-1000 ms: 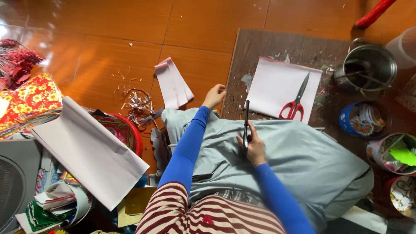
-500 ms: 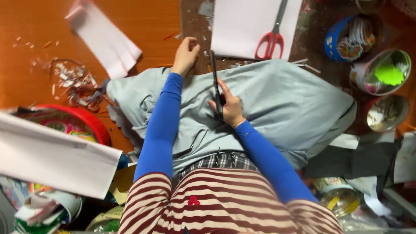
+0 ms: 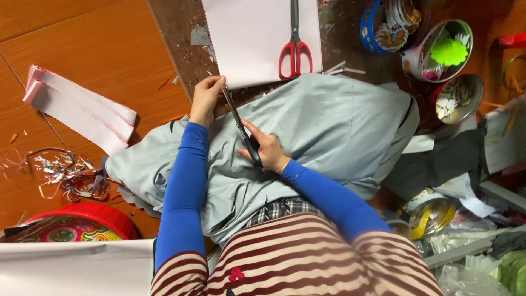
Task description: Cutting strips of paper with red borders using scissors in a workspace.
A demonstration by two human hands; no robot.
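My right hand grips the handle of long dark scissors, whose blades point up and away over a grey-blue cloth spread across my lap. The tip of the blades sits at my left hand, which pinches the cloth's far edge against a dark wooden board. Both arms wear blue sleeves. A white sheet lies on the board just beyond the hands, with red-handled scissors resting on it.
Folded white strips with pink edges and a heap of paper trimmings lie on the orange floor at left. A red round tin sits lower left. Several tins of decorations stand at upper right, with clutter at lower right.
The view has shifted closer over my lap. My left hand stays at the cloth's far edge while my right hand keeps the dark scissors on the cloth, their tip now at the left fingers.
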